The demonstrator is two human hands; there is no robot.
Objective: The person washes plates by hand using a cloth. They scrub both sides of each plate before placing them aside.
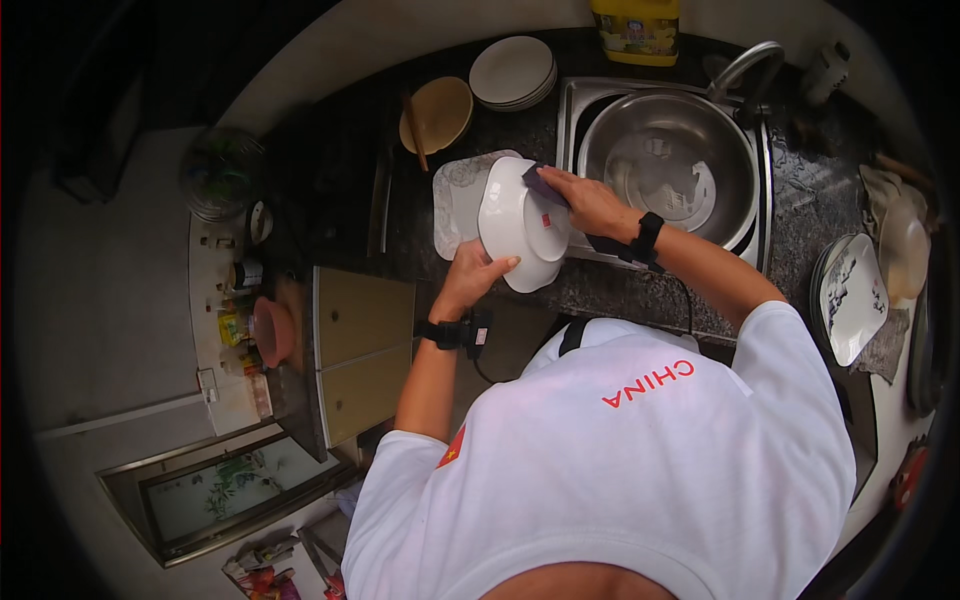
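My left hand [475, 271] grips the near-left rim of a white wavy-edged ceramic dish [510, 217], its thumb on the outside. The underside of the dish faces up and shows a foot ring and a small red mark. Against its far-right side, my right hand [589, 201] presses a dark purple cloth [544, 186]. More dark cloth hangs below that palm. A pale patterned tray or plate [455, 206] lies on the counter, partly hidden behind the dish.
A metal basin [667, 161] sits in the steel sink [763, 187] under a faucet [746, 64]. Stacked white bowls [514, 71], a yellowish bowl [439, 112] with chopsticks [414, 131] and a yellow jug [637, 34] stand behind. Stacked square plates [855, 300] are at right.
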